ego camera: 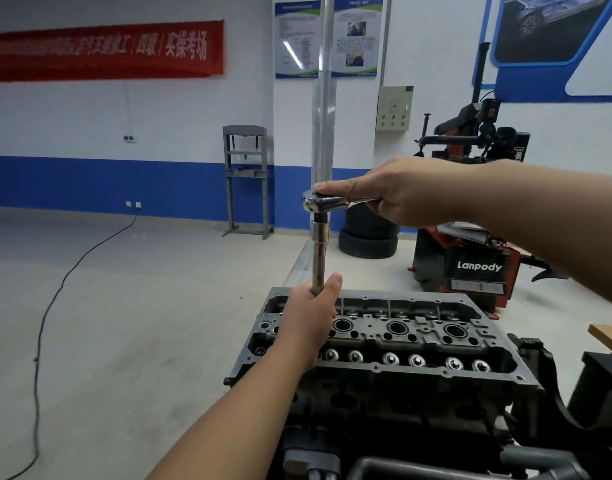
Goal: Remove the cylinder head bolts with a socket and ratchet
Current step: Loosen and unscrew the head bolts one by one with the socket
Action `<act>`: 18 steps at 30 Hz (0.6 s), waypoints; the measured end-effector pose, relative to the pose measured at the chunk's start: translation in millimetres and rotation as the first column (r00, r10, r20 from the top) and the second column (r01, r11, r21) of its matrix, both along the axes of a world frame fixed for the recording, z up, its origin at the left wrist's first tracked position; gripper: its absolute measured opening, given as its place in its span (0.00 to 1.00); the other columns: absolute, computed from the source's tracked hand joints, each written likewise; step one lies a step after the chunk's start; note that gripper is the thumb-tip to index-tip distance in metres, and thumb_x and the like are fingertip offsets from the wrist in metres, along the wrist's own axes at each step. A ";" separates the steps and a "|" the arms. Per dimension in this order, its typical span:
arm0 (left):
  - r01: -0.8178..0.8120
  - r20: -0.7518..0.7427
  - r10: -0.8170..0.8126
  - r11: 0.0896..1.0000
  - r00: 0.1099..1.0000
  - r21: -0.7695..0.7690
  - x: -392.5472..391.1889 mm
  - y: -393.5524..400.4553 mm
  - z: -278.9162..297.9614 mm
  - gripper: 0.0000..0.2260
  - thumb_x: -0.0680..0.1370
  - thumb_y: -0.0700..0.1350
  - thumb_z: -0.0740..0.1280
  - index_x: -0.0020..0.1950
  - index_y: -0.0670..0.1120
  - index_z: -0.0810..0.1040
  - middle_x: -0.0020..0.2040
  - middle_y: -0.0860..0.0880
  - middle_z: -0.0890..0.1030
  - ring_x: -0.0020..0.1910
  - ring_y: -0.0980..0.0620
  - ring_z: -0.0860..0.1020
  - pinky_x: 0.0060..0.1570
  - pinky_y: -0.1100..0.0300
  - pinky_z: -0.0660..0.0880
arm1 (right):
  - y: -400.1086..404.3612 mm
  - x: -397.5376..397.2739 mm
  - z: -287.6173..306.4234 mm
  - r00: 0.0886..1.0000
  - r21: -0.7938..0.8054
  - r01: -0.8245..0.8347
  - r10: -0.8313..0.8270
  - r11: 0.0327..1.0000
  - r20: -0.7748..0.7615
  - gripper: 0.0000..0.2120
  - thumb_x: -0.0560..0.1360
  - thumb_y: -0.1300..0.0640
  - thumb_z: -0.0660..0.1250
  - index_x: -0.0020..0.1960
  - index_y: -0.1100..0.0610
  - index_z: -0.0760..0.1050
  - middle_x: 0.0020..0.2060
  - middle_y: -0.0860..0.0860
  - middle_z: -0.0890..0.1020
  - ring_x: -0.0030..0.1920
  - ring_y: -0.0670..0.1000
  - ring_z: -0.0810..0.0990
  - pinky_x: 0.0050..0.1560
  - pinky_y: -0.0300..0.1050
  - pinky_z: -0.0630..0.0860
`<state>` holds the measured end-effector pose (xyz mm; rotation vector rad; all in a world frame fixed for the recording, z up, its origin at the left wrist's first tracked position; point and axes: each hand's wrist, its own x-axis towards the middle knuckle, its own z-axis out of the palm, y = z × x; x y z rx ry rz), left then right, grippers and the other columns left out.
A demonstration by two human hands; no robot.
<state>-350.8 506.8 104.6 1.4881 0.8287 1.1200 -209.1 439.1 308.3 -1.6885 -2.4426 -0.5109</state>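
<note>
**Two hands on the ratchet above the cylinder head**

Head view: a grey cast-metal cylinder head (384,344) sits on top of a dark engine block at the lower centre, its open top showing three round spark-plug wells in a row and a line of shiny valve caps along the near edge. Standing upright over its left end is a long chrome socket extension (319,251), with a chrome ratchet (327,202) fixed across its upper end. The left hand (309,323) wraps its fingers round the lower part of the extension, thumb pointing up along the shaft; the hand hides the socket's lower end and whatever bolt it sits on. The right hand (405,192) reaches in from the right and grips the ratchet handle, fingers curled under it and the thumb laid flat along the top as far as the ratchet head.

Behind the engine, a red and black tyre-changing machine (471,265) marked "Lanpody" stands on the pale floor, with stacked black tyres (368,237) just to its left. A grey steel press frame (247,181) stands against the white and blue wall, a red banner (103,51) hangs high on the left, and a black cable (55,306) trails across the floor.
</note>
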 end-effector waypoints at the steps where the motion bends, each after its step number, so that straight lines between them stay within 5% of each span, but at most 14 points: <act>1: 0.000 -0.002 0.000 1.000 1.000 0.000 0.1 0.1 -0.1 0.18 0.82 0.58 0.64 0.39 0.49 0.67 0.28 0.54 0.69 0.26 0.55 0.64 0.29 0.58 0.64 | -0.9 0.9 1.3 1.000 -0.015 0.014 -0.014 1.000 -0.009 0.42 0.81 0.63 0.57 0.66 0.15 0.47 0.36 0.49 0.72 0.34 0.51 0.72 0.32 0.43 0.67; 8: -0.042 -0.019 0.043 0.999 0.999 0.033 2.4 -0.5 -0.5 0.18 0.83 0.58 0.64 0.39 0.49 0.66 0.29 0.52 0.68 0.27 0.53 0.63 0.29 0.57 0.63 | -12.4 -15.2 -0.4 0.990 -0.057 0.130 -0.132 0.990 -0.040 0.43 0.78 0.67 0.55 0.71 0.20 0.50 0.34 0.39 0.66 0.35 0.46 0.73 0.31 0.38 0.68; 15: -0.079 -0.040 0.082 0.995 0.996 0.066 4.1 1.0 -2.6 0.20 0.82 0.59 0.63 0.36 0.50 0.66 0.27 0.53 0.67 0.25 0.54 0.63 0.27 0.57 0.64 | -31.3 -39.9 -1.5 0.975 -0.051 0.220 -0.219 0.974 0.022 0.44 0.74 0.69 0.52 0.77 0.29 0.49 0.37 0.39 0.64 0.34 0.45 0.72 0.23 0.33 0.63; 18: -0.106 -0.050 0.110 0.992 0.993 0.074 5.4 1.1 -2.2 0.20 0.82 0.59 0.63 0.35 0.51 0.66 0.25 0.56 0.67 0.23 0.56 0.63 0.27 0.58 0.64 | -33.3 -55.4 -2.0 0.962 -0.025 0.260 -0.257 0.965 0.089 0.41 0.76 0.69 0.54 0.80 0.38 0.50 0.37 0.42 0.64 0.33 0.45 0.68 0.27 0.37 0.61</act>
